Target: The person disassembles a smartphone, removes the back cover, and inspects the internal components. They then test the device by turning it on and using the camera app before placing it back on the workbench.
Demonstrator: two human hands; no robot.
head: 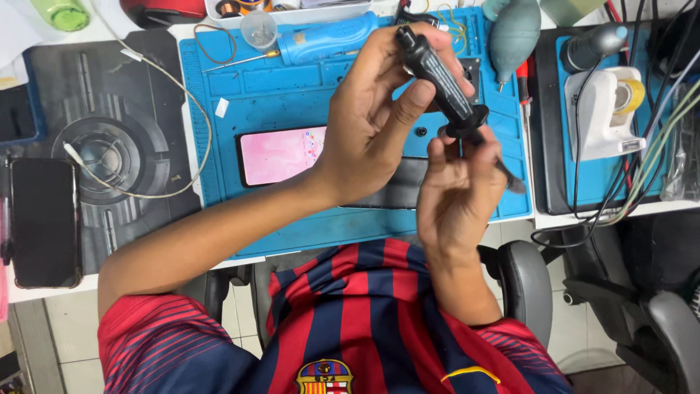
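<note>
Fingers (437, 157) of the right hand (456, 197) pinch the flared black collar at the lower end of a ribbed black plastic tool handle (437, 76), while the left hand (372, 124) wraps closed around its upper shaft, thumb pressed along it. The handle's long axis slants from upper left down to lower right, held above the bench. Below lies a smartphone with a pink lit screen (281, 155) on a blue silicone repair mat (292, 95). Farther back rest a blue electric screwdriver (328, 38) and a teal rubber air blower (514, 33).
</note>
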